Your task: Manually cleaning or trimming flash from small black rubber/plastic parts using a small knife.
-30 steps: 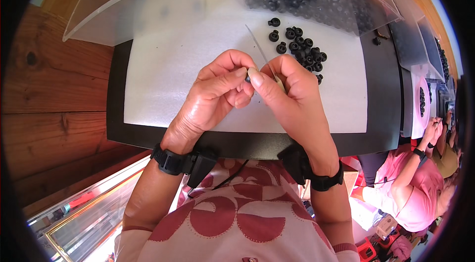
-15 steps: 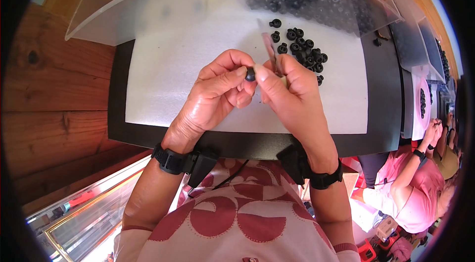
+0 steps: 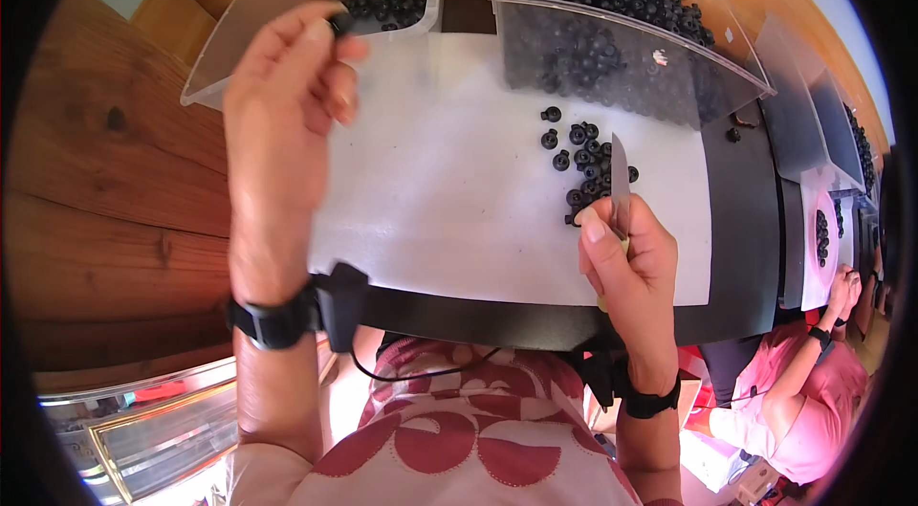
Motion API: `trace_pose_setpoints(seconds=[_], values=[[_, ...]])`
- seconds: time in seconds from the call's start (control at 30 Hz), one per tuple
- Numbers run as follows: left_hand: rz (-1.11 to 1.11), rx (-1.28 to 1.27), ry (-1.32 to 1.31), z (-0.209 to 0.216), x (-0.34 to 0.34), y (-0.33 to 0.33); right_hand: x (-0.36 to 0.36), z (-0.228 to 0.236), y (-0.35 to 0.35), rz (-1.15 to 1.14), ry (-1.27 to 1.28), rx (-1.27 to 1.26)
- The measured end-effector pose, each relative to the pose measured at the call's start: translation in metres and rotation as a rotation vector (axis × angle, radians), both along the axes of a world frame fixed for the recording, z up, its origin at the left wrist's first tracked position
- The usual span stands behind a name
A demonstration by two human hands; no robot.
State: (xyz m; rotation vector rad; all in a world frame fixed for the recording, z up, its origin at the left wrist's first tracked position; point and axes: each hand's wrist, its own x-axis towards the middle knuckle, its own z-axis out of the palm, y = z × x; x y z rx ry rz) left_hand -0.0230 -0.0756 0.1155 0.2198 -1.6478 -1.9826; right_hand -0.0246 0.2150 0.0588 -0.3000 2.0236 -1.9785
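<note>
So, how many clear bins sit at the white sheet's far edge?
2: the left bin, partly behind the left hand, and the fuller right bin. No others show there.

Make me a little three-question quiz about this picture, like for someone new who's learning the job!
1. Which hand holds the knife?

2. True or false: the left hand is empty.

3. The loose black parts near the knife lie on:
A) a red towel
B) a white sheet
C) a green tray

Key:
1. The right hand.
2. False; it holds a small black part.
3. B
</note>
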Motion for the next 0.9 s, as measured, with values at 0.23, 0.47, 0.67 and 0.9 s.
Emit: trace_pose_setpoints(seconds=[0.23, 0.47, 0.67, 0.9], values=[[0.161, -0.27, -0.111, 0.012, 0.0, 0.014, 0.005, -0.005, 0.017, -0.003, 0.067, 0.04], [-0.51, -0.59, -0.466, -0.061, -0.033, 0.083, 0.003, -0.003, 0.02, -0.022, 0.039, 0.038], [-0.398, -1.236, -0.439, -0.08, -0.057, 0.112, 0.001, -0.007, 0.03, -0.047, 0.015, 0.052], [-0.313, -1.313, -0.564, -0.089, -0.07, 0.11, -0.004, -0.01, 0.03, -0.037, 0.013, 0.059]])
